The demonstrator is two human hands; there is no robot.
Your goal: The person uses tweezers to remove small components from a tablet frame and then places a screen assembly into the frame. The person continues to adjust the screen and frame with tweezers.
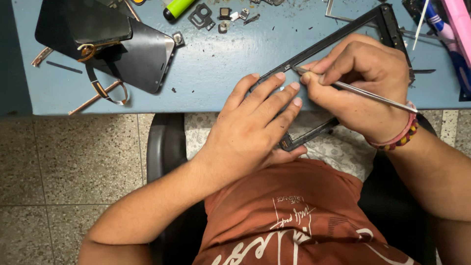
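A black phone frame lies tilted across the front edge of the blue worktable, its near end hanging over my lap. My left hand presses flat on the frame's near end, thumb hooked under its corner. My right hand pinches thin metal tweezers like a pen. The tweezers' tip touches the frame's long left rail just beyond my left fingertips.
A black phone screen with loose flex cables lies at the table's left. Small metal and plastic parts and a yellow-green marker sit at the back. Pink and blue tools are at the far right. Below are a black chair and a speckled floor.
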